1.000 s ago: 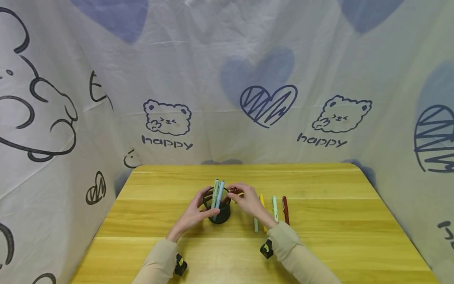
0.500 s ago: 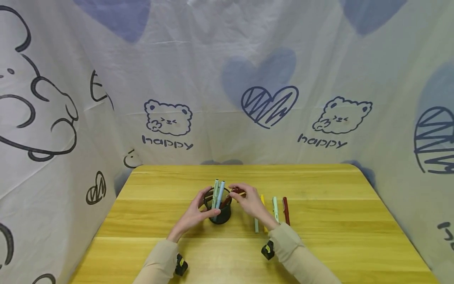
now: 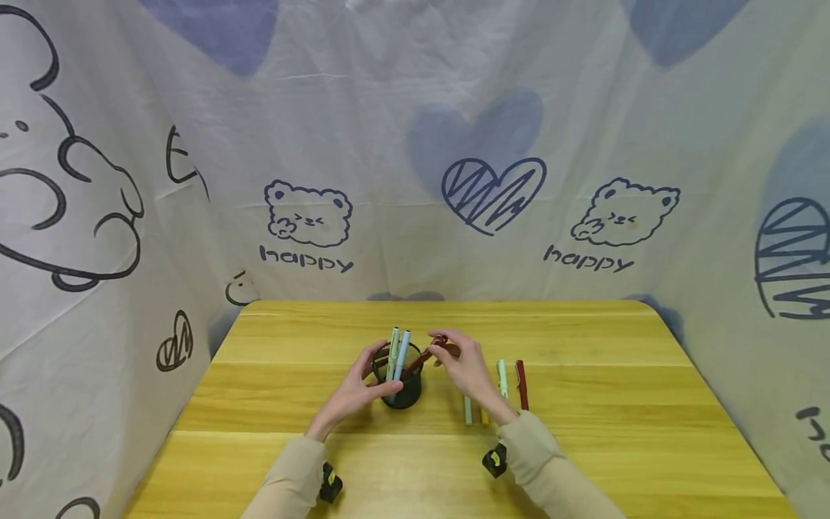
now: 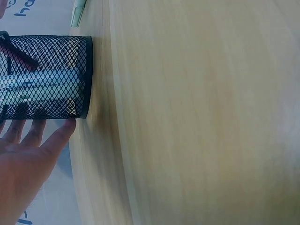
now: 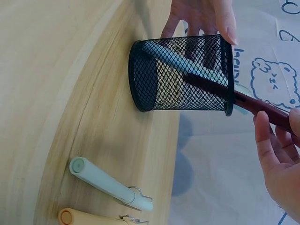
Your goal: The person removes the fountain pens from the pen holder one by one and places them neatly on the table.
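Note:
A black mesh pen holder (image 3: 406, 398) stands on the table, with my left hand (image 3: 353, 395) holding it round the side, thumb in front and fingers behind. Inside lean a pale green pen (image 3: 392, 353) and a light blue pen (image 3: 403, 355). My right hand (image 3: 468, 369) pinches the upper end of a dark red pen (image 5: 265, 108), which slants over the rim. Through the mesh (image 5: 168, 98) in the right wrist view, the red pen's lower end is partway down inside. The left wrist view shows the left fingers (image 4: 58, 138) against the holder's wall.
Right of the holder, several pens lie on the wooden table (image 3: 596, 404): a green pen (image 3: 468, 412), a yellow pen (image 3: 485, 417) mostly behind the right hand, a mint pen (image 3: 502, 373) and a dark red pen (image 3: 522, 386). A printed cloth (image 3: 389, 144) hangs behind the table.
My right hand has shifted slightly right, away from the holder, and more of the slanting dark red pen shows above the rim. The left hand and holder stay nearly still.

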The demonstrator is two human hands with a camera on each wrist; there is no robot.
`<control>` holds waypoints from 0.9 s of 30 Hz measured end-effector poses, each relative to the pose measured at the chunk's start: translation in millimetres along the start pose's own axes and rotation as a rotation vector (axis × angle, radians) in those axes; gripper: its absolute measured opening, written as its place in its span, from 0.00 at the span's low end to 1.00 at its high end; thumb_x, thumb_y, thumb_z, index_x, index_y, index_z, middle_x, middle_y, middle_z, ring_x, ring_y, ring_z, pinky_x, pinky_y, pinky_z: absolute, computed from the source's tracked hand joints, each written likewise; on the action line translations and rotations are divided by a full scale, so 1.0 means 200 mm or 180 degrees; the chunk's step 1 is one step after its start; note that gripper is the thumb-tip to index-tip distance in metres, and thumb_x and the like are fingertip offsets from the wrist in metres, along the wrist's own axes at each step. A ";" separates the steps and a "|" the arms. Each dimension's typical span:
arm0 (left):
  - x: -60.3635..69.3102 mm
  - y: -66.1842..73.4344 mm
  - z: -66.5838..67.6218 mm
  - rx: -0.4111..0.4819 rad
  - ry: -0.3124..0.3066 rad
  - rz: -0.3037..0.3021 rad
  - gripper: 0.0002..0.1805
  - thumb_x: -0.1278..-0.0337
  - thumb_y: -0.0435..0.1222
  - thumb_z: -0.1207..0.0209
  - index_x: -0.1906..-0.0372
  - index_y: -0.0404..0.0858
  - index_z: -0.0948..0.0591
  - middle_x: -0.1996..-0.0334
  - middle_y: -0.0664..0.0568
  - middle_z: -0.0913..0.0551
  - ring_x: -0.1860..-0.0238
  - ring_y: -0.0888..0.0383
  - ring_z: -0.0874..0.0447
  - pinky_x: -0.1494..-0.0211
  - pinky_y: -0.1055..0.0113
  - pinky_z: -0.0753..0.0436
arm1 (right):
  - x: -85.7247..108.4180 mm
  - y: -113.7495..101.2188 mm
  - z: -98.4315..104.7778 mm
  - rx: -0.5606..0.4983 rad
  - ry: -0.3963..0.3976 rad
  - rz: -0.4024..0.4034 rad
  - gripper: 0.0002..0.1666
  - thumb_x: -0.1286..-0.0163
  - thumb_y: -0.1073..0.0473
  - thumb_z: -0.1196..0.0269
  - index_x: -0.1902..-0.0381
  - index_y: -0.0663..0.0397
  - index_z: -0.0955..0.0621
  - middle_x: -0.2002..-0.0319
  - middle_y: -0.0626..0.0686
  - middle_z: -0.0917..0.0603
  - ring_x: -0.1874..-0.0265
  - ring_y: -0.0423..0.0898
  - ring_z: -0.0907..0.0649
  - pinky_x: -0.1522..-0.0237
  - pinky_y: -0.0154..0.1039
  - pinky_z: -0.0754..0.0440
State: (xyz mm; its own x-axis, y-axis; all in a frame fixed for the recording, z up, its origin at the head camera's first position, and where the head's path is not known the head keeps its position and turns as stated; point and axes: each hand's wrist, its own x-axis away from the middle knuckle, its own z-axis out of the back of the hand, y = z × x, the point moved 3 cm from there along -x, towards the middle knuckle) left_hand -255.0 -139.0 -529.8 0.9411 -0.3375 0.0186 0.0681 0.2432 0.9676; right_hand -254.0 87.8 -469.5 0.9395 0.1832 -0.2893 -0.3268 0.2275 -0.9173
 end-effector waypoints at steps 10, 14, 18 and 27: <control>0.00 -0.01 0.00 -0.0010 -0.0023 -0.0055 0.47 0.39 0.41 0.31 0.20 0.47 0.45 0.21 0.42 0.43 0.21 0.36 0.47 0.25 0.35 0.36 | 0.03 0.00 0.02 -0.0300 0.0129 0.0055 0.16 0.26 0.69 0.42 0.42 0.66 0.20 0.54 0.67 0.19 0.66 0.61 0.12 0.66 0.33 0.12; 0.00 0.00 0.00 -0.0003 -0.0010 -0.0035 0.48 0.40 0.41 0.31 0.20 0.48 0.45 0.21 0.43 0.43 0.20 0.36 0.48 0.25 0.35 0.36 | 0.04 0.01 0.03 -0.0458 0.0200 -0.0052 0.17 0.25 0.68 0.43 0.41 0.64 0.21 0.53 0.68 0.21 0.69 0.63 0.12 0.72 0.34 0.13; 0.00 0.00 0.00 0.0007 0.0005 0.0005 0.48 0.41 0.42 0.30 0.20 0.50 0.44 0.21 0.46 0.41 0.20 0.38 0.48 0.24 0.36 0.37 | 0.05 0.02 0.04 -0.0568 0.0260 -0.0126 0.18 0.24 0.67 0.44 0.39 0.62 0.23 0.51 0.68 0.23 0.72 0.63 0.12 0.80 0.37 0.16; -0.01 -0.01 0.00 -0.0034 -0.0011 -0.0039 0.48 0.40 0.41 0.31 0.20 0.48 0.45 0.21 0.44 0.42 0.20 0.36 0.47 0.24 0.36 0.36 | 0.07 0.02 0.06 -0.0669 0.0515 -0.0076 0.18 0.24 0.68 0.44 0.38 0.62 0.25 0.53 0.70 0.21 0.77 0.45 0.12 0.78 0.44 0.13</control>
State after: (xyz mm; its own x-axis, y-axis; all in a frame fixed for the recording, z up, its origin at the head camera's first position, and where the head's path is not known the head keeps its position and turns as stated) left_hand -256.8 -139.1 -531.7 0.9390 -0.3438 0.0076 0.0833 0.2488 0.9650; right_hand -243.0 103.6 -473.9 0.9564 0.0210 -0.2913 -0.2918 0.0231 -0.9562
